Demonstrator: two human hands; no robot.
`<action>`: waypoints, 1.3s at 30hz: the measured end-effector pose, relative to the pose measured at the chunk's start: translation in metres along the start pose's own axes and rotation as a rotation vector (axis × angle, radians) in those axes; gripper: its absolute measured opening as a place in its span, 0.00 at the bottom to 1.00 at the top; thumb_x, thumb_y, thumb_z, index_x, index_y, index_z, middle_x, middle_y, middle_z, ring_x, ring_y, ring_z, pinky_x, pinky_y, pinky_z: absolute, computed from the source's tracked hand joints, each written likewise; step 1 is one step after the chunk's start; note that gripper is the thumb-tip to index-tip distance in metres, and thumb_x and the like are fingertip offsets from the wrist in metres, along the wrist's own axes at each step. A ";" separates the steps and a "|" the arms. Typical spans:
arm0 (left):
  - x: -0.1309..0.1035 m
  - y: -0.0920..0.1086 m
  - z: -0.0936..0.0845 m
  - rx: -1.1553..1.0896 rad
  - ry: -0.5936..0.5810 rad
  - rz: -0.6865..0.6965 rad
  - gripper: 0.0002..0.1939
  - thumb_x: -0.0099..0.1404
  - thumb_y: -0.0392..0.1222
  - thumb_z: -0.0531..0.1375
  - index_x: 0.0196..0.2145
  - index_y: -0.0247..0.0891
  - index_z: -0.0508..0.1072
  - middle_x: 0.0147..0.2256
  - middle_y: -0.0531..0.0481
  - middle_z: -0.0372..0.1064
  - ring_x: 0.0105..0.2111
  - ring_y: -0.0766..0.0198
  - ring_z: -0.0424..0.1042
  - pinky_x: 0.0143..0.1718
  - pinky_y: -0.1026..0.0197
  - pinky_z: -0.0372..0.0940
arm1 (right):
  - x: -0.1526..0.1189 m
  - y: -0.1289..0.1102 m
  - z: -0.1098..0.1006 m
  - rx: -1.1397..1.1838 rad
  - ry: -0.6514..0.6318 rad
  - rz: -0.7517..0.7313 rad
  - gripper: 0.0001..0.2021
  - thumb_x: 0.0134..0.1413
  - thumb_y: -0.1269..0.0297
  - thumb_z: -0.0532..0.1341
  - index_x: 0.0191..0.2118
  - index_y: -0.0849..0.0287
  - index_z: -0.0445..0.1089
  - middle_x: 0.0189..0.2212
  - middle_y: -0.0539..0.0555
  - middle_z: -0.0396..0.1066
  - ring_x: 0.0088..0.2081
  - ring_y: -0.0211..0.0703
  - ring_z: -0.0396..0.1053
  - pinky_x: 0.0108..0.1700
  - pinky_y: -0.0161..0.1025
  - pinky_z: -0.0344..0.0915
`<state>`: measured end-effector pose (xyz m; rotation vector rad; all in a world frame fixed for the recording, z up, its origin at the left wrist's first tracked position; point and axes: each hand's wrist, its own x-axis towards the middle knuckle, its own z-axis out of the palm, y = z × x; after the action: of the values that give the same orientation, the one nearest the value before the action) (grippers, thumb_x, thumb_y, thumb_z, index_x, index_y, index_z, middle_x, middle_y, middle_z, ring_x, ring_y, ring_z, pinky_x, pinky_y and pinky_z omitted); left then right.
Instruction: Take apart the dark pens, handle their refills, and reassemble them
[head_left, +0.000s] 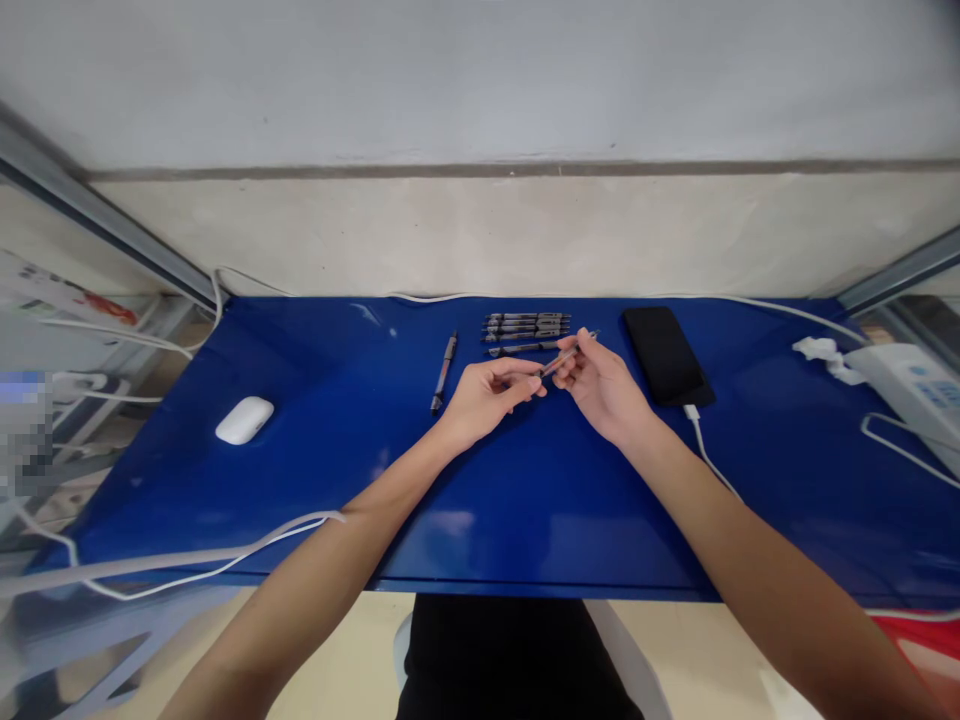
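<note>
Between my two hands is a slim pen point(559, 361), tilted with its upper right end pointing toward the wall. My left hand point(495, 395) pinches its lower left end with thumb and fingers. Fingers of my right hand point(598, 385) close around the upper part. Just beyond the hands lies a row of several dark pens point(526, 325), side by side and pointing sideways. One more pen point(521, 349) lies a little nearer, partly behind my fingers. Left of my left hand, a single pen point(444, 373) rests at a slant on the blue table point(480, 520).
A black phone point(667, 355) with a white charging cable point(705, 440) lies right of my right hand. The white earbud case point(244, 420) sits at the left. Farther right are a white box point(911, 385) and a power plug point(823, 355). White cables point(225, 555) cross the front left edge.
</note>
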<state>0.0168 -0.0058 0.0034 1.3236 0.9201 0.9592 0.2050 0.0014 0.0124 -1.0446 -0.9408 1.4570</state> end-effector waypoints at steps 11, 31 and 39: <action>-0.002 0.002 0.001 0.100 -0.167 -0.057 0.19 0.66 0.52 0.64 0.44 0.33 0.79 0.27 0.47 0.79 0.25 0.67 0.73 0.29 0.65 0.63 | -0.007 -0.005 0.008 0.120 -0.121 -0.018 0.24 0.62 0.36 0.54 0.30 0.52 0.59 0.32 0.54 0.65 0.39 0.48 0.69 0.44 0.46 0.69; -0.005 0.009 0.001 0.245 -0.341 -0.038 0.19 0.71 0.53 0.59 0.36 0.33 0.78 0.29 0.47 0.79 0.21 0.72 0.59 0.25 0.66 0.52 | -0.016 -0.018 0.013 0.580 -0.299 0.165 0.30 0.68 0.38 0.43 0.20 0.54 0.48 0.17 0.46 0.43 0.21 0.39 0.44 0.27 0.40 0.55; -0.006 0.016 0.001 0.257 -0.342 -0.043 0.20 0.71 0.53 0.58 0.33 0.33 0.77 0.29 0.47 0.78 0.21 0.71 0.59 0.25 0.66 0.51 | -0.016 -0.019 0.012 0.601 -0.276 0.173 0.30 0.69 0.40 0.43 0.19 0.54 0.42 0.16 0.46 0.41 0.20 0.38 0.40 0.25 0.39 0.51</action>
<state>0.0150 -0.0112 0.0189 1.6187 0.8198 0.5676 0.2000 -0.0125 0.0356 -0.4955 -0.5418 1.9038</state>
